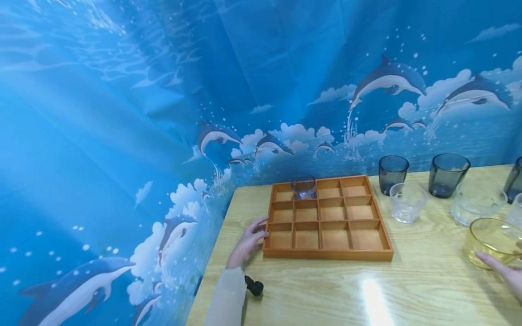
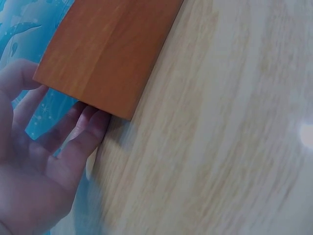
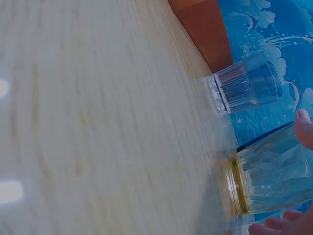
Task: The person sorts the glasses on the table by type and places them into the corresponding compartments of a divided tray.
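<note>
My left hand (image 1: pixel 246 244) rests its fingers against the left side of a brown wooden divided tray (image 1: pixel 328 254). In the left wrist view, the fingertips (image 2: pixel 100 120) lie along the edge of the tray's wall (image 2: pixel 105 63). A small bluish clear glass (image 1: pixel 303 188) stands in a back-row compartment, second from the left. Far to the right, my right hand (image 1: pixel 507 274) grips a yellow transparent glass (image 1: pixel 475 242), partly cut off by the frame edge. The right wrist view shows the thumb (image 3: pixel 304 131) on one side of this glass and fingers on the other, its base close to the tabletop.
Right of the tray stand a dark grey glass (image 1: pixel 393 174) and a clear glass (image 1: pixel 408 203). Another dark glass (image 1: pixel 448 174) and a wide clear glass (image 1: pixel 475 203) stand farther right, with more at the frame edge. A dolphin-print curtain (image 1: pixel 261 90) hangs behind the wooden table (image 1: pixel 318 294).
</note>
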Available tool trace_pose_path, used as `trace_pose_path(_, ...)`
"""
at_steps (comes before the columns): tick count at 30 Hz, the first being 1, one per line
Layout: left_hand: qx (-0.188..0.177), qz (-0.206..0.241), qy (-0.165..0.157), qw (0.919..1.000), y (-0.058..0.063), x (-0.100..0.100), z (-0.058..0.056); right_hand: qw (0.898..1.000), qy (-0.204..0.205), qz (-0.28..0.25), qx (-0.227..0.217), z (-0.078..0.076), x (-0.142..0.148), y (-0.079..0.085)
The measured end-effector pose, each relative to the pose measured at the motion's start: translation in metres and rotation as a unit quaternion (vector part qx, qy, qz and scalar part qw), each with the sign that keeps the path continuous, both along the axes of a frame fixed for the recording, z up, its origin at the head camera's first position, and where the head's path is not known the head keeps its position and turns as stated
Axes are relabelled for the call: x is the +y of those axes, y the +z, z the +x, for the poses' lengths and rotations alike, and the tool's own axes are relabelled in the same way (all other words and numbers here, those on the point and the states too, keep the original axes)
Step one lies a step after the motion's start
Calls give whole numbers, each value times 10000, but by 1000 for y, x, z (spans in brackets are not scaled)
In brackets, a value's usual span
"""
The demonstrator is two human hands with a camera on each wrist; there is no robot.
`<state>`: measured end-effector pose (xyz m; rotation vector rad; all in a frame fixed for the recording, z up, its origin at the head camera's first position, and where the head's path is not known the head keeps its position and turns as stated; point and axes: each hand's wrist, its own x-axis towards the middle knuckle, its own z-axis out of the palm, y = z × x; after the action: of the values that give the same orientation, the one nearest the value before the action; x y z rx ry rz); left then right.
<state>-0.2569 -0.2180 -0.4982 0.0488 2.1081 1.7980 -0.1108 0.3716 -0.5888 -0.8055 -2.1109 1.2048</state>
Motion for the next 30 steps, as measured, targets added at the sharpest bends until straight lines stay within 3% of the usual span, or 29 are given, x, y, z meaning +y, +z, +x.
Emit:
trace_pose_path(5, -11, -52, 8, 10000, 1, 0, 0, 9998, 73, -180, 79, -5, 2, 1)
trace_pose_path(13, 28, -129, -45, 9999, 3, 1, 1, 9938, 817, -453, 594, -11, 5, 6)
trace_pose_path(23, -41, -25, 32, 10000, 2, 2, 1, 9901, 967, -432, 921, -12, -3, 16)
trace_pose_path(30, 31, 4, 95, 9999, -24, -5, -12, 9912, 1257, -163, 393, -9, -20, 28)
